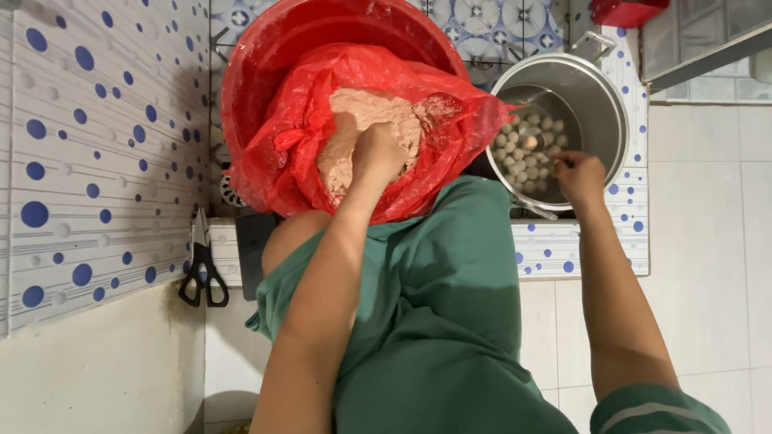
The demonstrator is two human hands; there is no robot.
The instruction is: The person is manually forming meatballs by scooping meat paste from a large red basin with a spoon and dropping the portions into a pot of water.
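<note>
A red basin (265, 56) holds a red plastic bag (450, 128) filled with pinkish-brown meat paste (374, 112). My left hand (378, 153) is pressed down into the paste, fingers closed in it. To the right stands a metal pot (599, 100) of water with several pale round balls (527, 149) floating in it. My right hand (577, 175) hovers over the pot's near rim, fingers pinched on what looks like a spoon handle; the object is mostly hidden.
Black scissors (203, 269) hang on the blue-dotted tiled wall (96, 145) at the left. A dotted tile counter ledge (563, 249) runs under the pot. My green clothing (438, 321) fills the lower middle. A red object (623, 11) sits at the top right.
</note>
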